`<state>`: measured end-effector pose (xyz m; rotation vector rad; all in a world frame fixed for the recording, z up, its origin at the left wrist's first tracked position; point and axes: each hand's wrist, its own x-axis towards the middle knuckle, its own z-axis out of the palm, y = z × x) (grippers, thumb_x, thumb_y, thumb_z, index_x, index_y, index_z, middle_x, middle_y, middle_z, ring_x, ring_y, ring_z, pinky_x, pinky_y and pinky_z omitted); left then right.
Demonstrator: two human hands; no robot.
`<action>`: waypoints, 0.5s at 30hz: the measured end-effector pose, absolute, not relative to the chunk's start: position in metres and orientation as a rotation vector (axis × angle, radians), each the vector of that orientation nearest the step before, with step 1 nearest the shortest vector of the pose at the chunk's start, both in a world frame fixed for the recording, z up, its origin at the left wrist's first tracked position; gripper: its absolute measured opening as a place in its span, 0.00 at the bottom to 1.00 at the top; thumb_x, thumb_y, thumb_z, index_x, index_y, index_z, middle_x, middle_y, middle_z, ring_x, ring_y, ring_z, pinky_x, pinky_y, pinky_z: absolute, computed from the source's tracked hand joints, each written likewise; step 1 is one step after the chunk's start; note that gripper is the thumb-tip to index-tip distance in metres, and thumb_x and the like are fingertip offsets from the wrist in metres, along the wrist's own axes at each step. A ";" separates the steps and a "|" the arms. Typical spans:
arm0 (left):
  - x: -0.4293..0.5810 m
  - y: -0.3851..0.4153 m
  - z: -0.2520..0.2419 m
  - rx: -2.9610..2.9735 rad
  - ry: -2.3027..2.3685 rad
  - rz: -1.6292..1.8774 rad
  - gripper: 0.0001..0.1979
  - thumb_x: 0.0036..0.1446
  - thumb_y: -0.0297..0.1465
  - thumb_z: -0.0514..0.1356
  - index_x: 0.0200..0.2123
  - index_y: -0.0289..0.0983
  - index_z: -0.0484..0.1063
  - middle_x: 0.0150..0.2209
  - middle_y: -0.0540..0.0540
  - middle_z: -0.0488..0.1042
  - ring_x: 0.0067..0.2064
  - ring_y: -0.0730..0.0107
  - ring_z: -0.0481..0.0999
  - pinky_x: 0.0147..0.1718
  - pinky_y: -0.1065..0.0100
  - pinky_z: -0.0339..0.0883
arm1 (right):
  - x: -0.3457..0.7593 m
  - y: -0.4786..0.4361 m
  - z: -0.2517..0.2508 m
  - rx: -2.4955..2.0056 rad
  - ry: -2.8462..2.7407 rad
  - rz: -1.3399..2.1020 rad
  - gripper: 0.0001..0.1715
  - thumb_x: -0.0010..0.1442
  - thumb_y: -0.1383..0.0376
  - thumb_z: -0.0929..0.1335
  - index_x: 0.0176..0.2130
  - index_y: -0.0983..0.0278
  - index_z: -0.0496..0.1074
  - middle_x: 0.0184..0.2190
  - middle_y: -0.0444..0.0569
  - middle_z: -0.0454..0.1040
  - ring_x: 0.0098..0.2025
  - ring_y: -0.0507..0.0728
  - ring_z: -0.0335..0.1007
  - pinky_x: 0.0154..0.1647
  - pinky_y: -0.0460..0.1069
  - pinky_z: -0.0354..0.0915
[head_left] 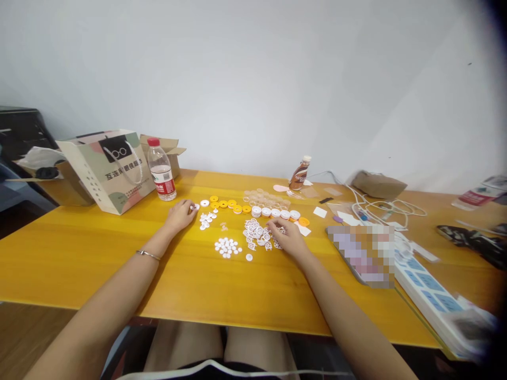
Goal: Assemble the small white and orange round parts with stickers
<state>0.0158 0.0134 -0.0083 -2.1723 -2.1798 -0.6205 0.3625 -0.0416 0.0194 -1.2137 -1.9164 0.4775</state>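
My left hand point(181, 214) rests on the yellow table point(119, 253), its fingertips pinched on a small white round piece point(195, 207). My right hand point(288, 235) lies curled beside a heap of white lacy plastic pieces point(256, 234), its fingertips touching them. Between the hands are small white discs point(227, 247) and white bits point(206, 219). A row of yellow rings point(229, 203) and white round caps point(275, 212) runs behind them, with clear round pieces point(264, 197) further back.
A paper bag point(109, 169), a water bottle point(161, 170) and a cardboard box point(166, 148) stand at the back left. A small brown drink bottle point(300, 173) stands behind. Cables point(380, 206), a blurred tablet point(362, 253) and a power strip point(428, 290) lie on the right.
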 end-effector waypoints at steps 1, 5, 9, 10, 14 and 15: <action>0.016 0.013 -0.009 -2.157 -2.167 -0.650 0.18 0.56 0.39 0.49 0.47 0.36 0.64 0.48 0.39 0.67 0.50 0.56 0.66 0.47 0.58 0.59 | 0.363 -0.041 0.019 -1.212 -1.916 0.478 0.13 0.55 0.60 0.61 0.28 0.64 0.70 0.27 0.47 0.74 0.30 0.54 0.68 0.34 0.47 0.62; 0.019 0.013 -0.011 -2.244 -2.047 -0.636 0.24 0.57 0.38 0.48 0.56 0.38 0.55 0.57 0.39 0.58 0.57 0.56 0.58 0.52 0.57 0.54 | 0.363 -0.041 0.018 -1.209 -1.918 0.484 0.13 0.55 0.60 0.61 0.28 0.64 0.70 0.27 0.46 0.74 0.30 0.54 0.69 0.34 0.48 0.62; 0.020 0.013 -0.012 -2.342 -2.044 -0.512 0.19 0.59 0.37 0.44 0.53 0.43 0.61 0.56 0.43 0.61 0.57 0.59 0.59 0.53 0.57 0.52 | 0.363 -0.041 0.018 -1.220 -1.911 0.484 0.13 0.55 0.60 0.61 0.28 0.64 0.70 0.27 0.47 0.74 0.31 0.54 0.69 0.34 0.48 0.62; 0.020 0.013 -0.012 -2.344 -2.042 -0.520 0.19 0.59 0.37 0.45 0.52 0.42 0.62 0.55 0.43 0.63 0.56 0.59 0.61 0.52 0.59 0.53 | 0.363 -0.041 0.018 -1.220 -1.911 0.484 0.13 0.55 0.60 0.61 0.28 0.64 0.70 0.26 0.47 0.74 0.31 0.54 0.69 0.34 0.48 0.62; 0.018 0.012 -0.008 -2.294 -2.066 -0.547 0.17 0.58 0.35 0.46 0.48 0.41 0.66 0.49 0.43 0.69 0.49 0.60 0.68 0.45 0.63 0.59 | 0.363 -0.042 0.019 -1.215 -1.915 0.481 0.13 0.55 0.60 0.61 0.28 0.63 0.70 0.26 0.46 0.74 0.30 0.54 0.69 0.33 0.48 0.62; 0.018 0.012 -0.007 -2.267 -2.078 -0.544 0.16 0.58 0.34 0.47 0.47 0.41 0.67 0.48 0.43 0.70 0.48 0.59 0.68 0.44 0.63 0.59 | 0.363 -0.042 0.020 -1.216 -1.914 0.479 0.13 0.55 0.60 0.61 0.28 0.63 0.70 0.26 0.46 0.74 0.30 0.54 0.69 0.33 0.48 0.62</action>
